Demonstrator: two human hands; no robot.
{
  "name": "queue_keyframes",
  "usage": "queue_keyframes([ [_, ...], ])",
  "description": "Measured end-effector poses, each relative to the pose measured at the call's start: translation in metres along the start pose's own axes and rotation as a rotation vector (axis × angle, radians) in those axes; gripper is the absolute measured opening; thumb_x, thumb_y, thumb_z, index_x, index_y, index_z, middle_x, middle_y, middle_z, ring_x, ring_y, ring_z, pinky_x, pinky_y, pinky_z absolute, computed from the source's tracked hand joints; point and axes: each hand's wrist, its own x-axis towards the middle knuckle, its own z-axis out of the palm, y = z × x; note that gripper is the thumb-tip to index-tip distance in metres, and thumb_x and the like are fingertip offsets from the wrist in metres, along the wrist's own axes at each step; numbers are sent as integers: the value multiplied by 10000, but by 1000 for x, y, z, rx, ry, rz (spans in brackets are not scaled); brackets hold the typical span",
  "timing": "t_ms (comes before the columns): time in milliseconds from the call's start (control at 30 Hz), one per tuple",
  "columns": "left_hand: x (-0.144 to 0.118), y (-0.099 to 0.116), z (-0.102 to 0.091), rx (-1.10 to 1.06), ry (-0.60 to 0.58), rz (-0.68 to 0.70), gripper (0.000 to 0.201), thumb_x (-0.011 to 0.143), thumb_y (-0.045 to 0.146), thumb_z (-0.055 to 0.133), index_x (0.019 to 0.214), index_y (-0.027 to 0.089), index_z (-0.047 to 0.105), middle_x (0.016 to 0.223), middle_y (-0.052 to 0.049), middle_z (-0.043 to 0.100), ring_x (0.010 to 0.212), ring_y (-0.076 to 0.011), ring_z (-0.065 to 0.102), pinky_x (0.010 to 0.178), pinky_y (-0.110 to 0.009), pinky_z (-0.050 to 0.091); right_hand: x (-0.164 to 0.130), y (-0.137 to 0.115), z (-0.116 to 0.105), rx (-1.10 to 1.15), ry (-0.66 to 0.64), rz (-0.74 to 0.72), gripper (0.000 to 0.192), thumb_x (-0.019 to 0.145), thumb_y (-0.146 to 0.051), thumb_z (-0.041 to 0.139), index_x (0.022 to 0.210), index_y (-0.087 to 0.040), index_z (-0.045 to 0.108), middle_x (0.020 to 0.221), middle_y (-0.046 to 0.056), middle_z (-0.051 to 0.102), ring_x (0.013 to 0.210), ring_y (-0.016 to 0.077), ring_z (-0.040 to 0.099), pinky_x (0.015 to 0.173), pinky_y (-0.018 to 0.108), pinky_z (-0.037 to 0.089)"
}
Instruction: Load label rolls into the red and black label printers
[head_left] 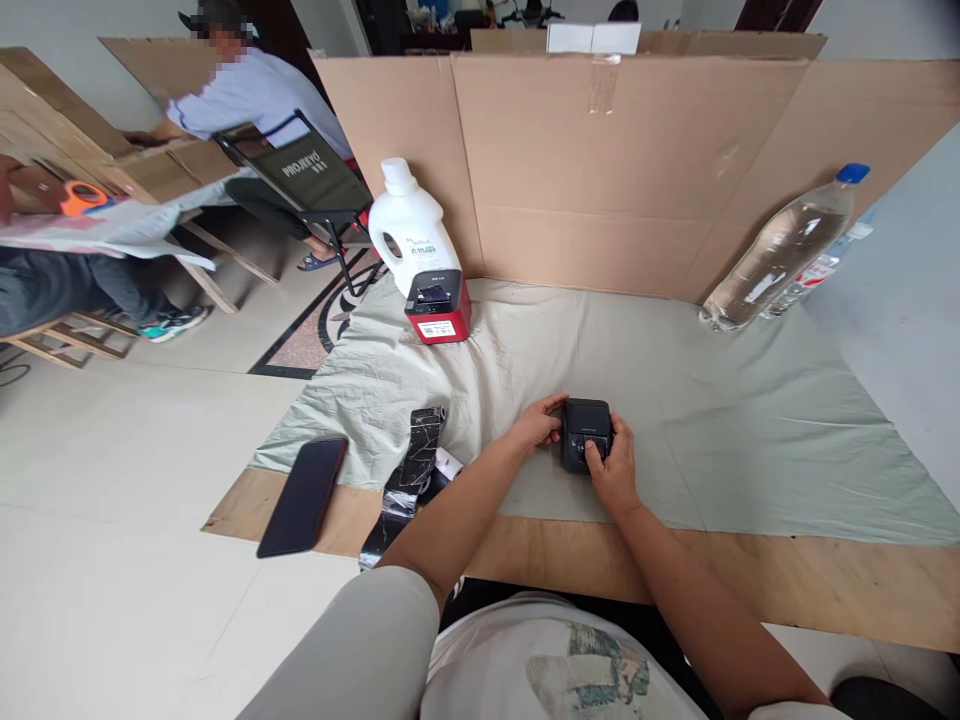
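Note:
A small black boxy device [587, 418] with a dark upper panel and small buttons lies between my hands, over the grey-green cloth [697, 420]. My left hand [538, 424] holds its left side, fingers bent against the edge. Along the other side, my right hand [616, 472] is wrapped round the lower right corner, its thumb on the buttons. Left of my forearm lies a crumpled black marbled strip [411, 470]. A small white roll-like item [448, 463] beside it is partly hidden by my arm.
A dark phone [304, 498] lies at the left front edge. Behind stand a red-and-black box-shaped device [439, 308], a white detergent jug [409, 225] and a leaning clear bottle [784, 250]. A cardboard screen [600, 180] closes the back. A person [262, 90] sits at another table.

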Motion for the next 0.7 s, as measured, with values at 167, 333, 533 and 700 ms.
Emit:
queue_keyframes([
  [167,0,-1,1,13,15,15,736,720,-33,460,1393,262,497,1496,-72,466,427,26,472,351,-134,319,4,-2,-7,35,-34,3,592,907,-445,465,1428,-184,362,1366,167,478,1287,285,449,1086,562,384],
  [333,-3,-1,1,34,-1,28,707,765,-4,500,1415,273,480,1494,-69,469,473,17,492,386,-122,362,4,-1,-6,36,-58,19,602,916,-441,440,1454,-193,333,1396,165,463,1310,292,426,1087,574,378],
  [533,-4,-3,-5,-28,-78,23,757,756,-4,563,1442,299,453,1523,-89,422,517,8,533,417,-127,409,0,4,1,-17,-23,3,614,916,-431,415,1458,-171,291,1369,188,460,1276,317,442,1047,601,399],
  [700,-2,-1,-6,-19,-86,11,777,733,-40,525,1430,297,468,1553,-102,367,479,22,528,377,-133,374,-1,5,3,-26,-25,-11,607,916,-417,410,1448,-146,301,1355,204,466,1264,320,442,1037,595,403],
])
